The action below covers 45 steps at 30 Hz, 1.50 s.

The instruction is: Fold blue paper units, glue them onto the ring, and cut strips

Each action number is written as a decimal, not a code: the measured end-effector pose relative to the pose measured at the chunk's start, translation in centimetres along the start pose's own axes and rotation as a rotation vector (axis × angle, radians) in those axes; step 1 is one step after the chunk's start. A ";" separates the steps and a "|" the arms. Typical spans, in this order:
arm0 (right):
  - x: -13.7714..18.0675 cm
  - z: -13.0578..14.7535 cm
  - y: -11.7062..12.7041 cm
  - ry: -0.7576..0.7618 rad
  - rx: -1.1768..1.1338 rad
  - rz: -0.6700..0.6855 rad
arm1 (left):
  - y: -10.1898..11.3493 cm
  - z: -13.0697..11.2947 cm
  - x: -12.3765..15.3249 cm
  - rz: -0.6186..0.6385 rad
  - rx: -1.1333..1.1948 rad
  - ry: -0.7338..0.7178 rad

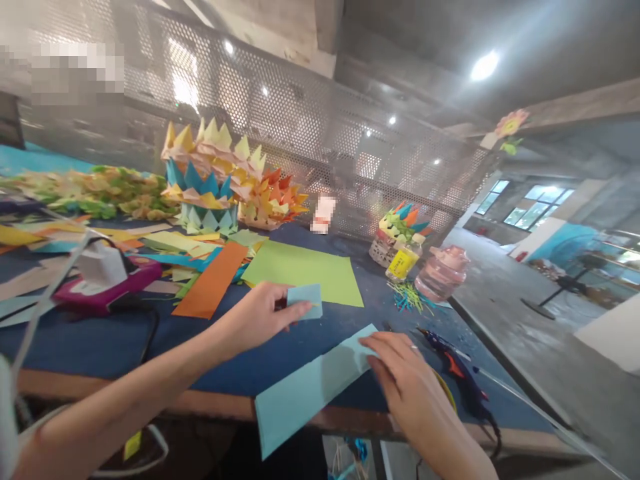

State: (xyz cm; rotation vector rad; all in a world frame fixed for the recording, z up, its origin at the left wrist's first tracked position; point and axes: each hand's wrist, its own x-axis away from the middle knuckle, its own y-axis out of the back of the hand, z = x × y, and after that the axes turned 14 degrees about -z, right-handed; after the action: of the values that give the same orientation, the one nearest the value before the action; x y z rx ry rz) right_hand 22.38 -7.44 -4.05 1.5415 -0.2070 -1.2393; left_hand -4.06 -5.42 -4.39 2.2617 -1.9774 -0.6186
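Note:
A small light blue paper square (311, 293) is pinched between the thumb and fingers of my left hand (267, 308), above the table. Lower down, a long light blue paper strip (315, 387) lies slanted, its near end reaching past the table's front edge. My right hand (407, 367) has its fingers closed at the strip's far right end; the thumb's grip is partly hidden. Behind my left hand lie a green paper sheet (320, 270) and an orange paper strip (213, 280).
A hot glue gun (457, 363) with its cord lies right of my right hand. Folded-paper crowns (215, 177) stand at the back. A yellow-labelled bottle (401, 263) and a pink jar (443, 273) stand back right. A magenta power strip (107, 287) sits left among loose paper strips.

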 end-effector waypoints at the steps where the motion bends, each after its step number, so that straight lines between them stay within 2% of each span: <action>1: -1.3 0.7 0.0 0.016 -0.129 0.071 | -0.2 0.0 -1.0 -0.004 0.001 0.001; 2: -2.7 1.2 -0.1 -0.003 -0.238 0.130 | -0.3 0.1 -1.9 0.004 0.001 0.002; 5: -7.1 1.6 -1.5 -0.166 -0.413 0.081 | -0.6 0.2 -3.9 0.021 0.000 -0.007; 8: -10.9 1.0 -4.0 -0.186 -0.489 0.107 | -0.7 0.6 -5.0 0.058 -0.006 -0.020; 11: -12.8 0.4 -6.7 -0.196 -0.559 0.128 | -0.9 1.4 -5.6 0.102 -0.026 -0.021; 14: -12.7 -0.1 -8.2 -0.228 -0.552 0.076 | -1.1 2.3 -6.2 0.125 -0.064 -0.015; 18: -11.7 -1.0 -8.3 -0.274 -0.482 -0.028 | -1.1 3.4 -6.7 0.119 -0.116 -0.024; 21: -11.6 -1.7 -7.9 -0.292 -0.442 -0.078 | -0.6 4.1 -7.0 0.034 -0.183 -0.069; 25: -11.8 -2.0 -7.8 -0.297 -0.422 -0.109 | 0.1 4.2 -6.6 -0.128 -0.293 -0.203; 29: -11.8 -2.2 -7.9 -0.295 -0.414 -0.133 | -0.1 3.9 -5.5 -0.134 -0.386 -0.270; 33: -11.7 -2.5 -8.2 -0.290 -0.423 -0.149 | -0.6 4.0 -5.5 -0.153 -0.262 -0.252; 36: -11.5 -2.0 -8.4 -0.257 -0.463 -0.136 | -0.8 4.0 -5.9 -0.100 -0.140 -0.176; 42: -10.6 -0.1 -9.1 -0.191 -0.518 -0.040 | -1.3 3.3 -5.3 0.120 0.054 0.006; 45: -10.4 0.0 -9.0 -0.170 -0.505 0.053 | -1.1 3.5 -5.3 0.108 0.086 0.059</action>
State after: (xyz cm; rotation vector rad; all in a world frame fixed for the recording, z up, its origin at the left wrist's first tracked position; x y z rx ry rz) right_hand 13.74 3.18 -5.18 0.9923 -0.0365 -1.2638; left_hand -4.69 0.60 -6.57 2.1745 -2.1200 -0.4594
